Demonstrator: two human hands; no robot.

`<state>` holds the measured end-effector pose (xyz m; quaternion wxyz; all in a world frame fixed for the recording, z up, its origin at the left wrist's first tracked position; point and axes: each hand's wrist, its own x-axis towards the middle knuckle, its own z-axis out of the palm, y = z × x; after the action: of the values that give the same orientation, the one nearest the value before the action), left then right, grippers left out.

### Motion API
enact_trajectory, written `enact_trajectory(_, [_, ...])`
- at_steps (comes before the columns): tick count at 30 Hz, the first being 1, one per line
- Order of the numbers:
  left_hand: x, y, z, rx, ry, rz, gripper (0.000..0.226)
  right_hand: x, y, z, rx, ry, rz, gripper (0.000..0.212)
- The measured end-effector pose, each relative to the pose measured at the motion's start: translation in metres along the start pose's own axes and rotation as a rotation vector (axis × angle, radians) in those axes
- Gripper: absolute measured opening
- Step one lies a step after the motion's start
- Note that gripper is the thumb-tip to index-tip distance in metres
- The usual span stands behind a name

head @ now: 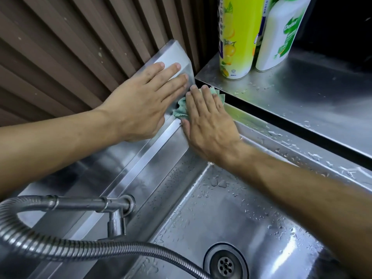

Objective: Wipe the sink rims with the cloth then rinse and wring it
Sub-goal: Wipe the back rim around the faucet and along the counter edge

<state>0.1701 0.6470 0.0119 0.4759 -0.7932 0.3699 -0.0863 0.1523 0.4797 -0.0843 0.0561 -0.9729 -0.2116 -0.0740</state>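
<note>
right hand (pixel 209 121) flat, fingers straight, pressing green cloth (pixel 181 109) into sink (pixel 201 208) rim's far corner; left hand (pixel 141 97) flat on backsplash beside it, holding nothing

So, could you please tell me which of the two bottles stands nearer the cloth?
The yellow bottle: it stands left of the white bottle, closer to the green cloth under the right hand.

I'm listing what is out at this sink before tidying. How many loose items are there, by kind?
Bottles: 2, a yellow bottle and a white bottle on the steel counter
Cloths: 1, a green cloth under the right hand
Total: 3
</note>
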Motion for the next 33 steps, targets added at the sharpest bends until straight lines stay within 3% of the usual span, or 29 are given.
enact_trajectory(4, [0.019, 0.001, -0.003, 0.062, -0.08, 0.047, 0.078, 0.004, -0.02, 0.0, -0.025, -0.015, 0.16, 0.066])
enact_trajectory(11, [0.021, -0.002, 0.004, 0.005, -0.01, 0.018, 0.073, -0.028, 0.006, -0.004, 0.023, 0.024, 0.11, 0.069])
enact_trajectory(17, [0.021, -0.005, 0.005, -0.17, 0.108, -0.055, 0.076, -0.002, 0.008, -0.006, 0.019, -0.048, 0.134, 0.074])
enact_trajectory(33, [0.023, -0.004, 0.004, -0.097, 0.1, -0.019, 0.07, -0.016, 0.018, -0.012, 0.013, -0.06, 0.065, 0.066])
